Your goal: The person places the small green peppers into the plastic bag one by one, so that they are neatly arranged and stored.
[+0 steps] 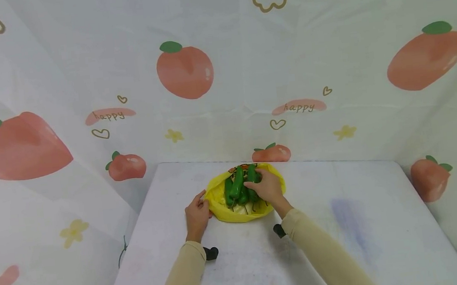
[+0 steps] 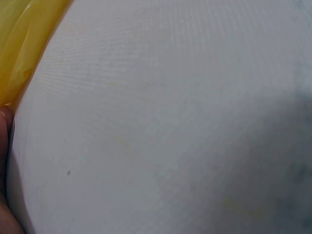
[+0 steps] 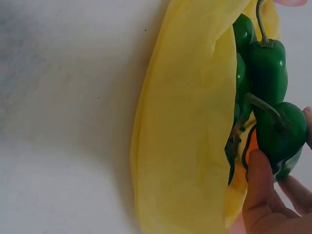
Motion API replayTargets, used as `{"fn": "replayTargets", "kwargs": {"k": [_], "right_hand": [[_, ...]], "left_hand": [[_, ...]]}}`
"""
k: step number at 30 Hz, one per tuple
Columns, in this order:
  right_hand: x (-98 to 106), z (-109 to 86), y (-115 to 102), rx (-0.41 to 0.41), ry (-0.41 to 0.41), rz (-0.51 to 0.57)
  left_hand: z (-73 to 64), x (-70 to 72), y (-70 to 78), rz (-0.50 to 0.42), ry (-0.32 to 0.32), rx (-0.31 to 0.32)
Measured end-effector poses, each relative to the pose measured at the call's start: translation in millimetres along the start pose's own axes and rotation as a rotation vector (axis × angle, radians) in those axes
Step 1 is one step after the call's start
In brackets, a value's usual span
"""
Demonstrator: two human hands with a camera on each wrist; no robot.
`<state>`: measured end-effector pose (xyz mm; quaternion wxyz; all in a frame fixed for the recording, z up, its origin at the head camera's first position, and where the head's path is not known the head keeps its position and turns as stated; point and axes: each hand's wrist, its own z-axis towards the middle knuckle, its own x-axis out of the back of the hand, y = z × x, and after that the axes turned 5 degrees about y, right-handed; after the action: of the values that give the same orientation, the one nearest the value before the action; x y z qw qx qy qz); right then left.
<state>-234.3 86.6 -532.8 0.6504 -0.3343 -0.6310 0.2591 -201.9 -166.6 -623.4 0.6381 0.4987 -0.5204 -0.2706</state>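
A yellow plastic bag [image 1: 235, 217] lies with its mouth spread wide, holding several long green peppers [image 1: 237, 184] with thin stems. At the bag's left rim my left hand [image 1: 197, 218] pinches the plastic between thumb and fingers; the left wrist view catches just the thumb [image 2: 4, 126] beside the yellow film [image 2: 29, 44]. My right hand [image 1: 270, 187] reaches over the right side of the bag and grips one green pepper [image 3: 280, 131], thumb on one side and fingers on the other. Another pepper [image 3: 267, 73] lies beside it in the right wrist view.
The bag rests on a white table [image 1: 240, 260] close to its back edge. Behind and at both sides hangs a pale curtain [image 1: 229, 69] printed with peaches. A bluish stain [image 1: 349, 222] marks the table at the right. A thin green string [image 1: 122, 250] hangs at the left edge.
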Motion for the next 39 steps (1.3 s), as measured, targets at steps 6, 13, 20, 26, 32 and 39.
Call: {"fn": "replayTargets", "kwargs": {"k": [6, 13, 20, 26, 32, 39], "right_hand": [[-4.8, 0.7, -3.0, -0.01, -0.011, -0.02], [-2.8, -0.9, -0.3, -0.004, 0.004, -0.036], [-1.3, -2.0, 4.3, -0.002, 0.002, -0.041], [-0.7, -2.3, 4.2, 0.008, 0.021, -0.039], [-0.4, -0.9, 4.4, 0.004, 0.03, -0.048], [5.8, -3.8, 6.3, 0.025, 0.029, -0.01]], "left_hand": [[-1.9, -0.2, -0.3, -0.007, -0.003, 0.007], [-2.1, -3.0, 0.0, -0.022, -0.004, -0.006], [-3.1, -4.7, 1.8, -0.013, -0.02, 0.0], [-1.7, -5.6, 1.0, -0.019, -0.021, -0.006], [1.5, -4.0, -0.5, -0.017, -0.026, -0.03], [-0.8, 2.4, -1.0, -0.003, -0.062, 0.022]]}}
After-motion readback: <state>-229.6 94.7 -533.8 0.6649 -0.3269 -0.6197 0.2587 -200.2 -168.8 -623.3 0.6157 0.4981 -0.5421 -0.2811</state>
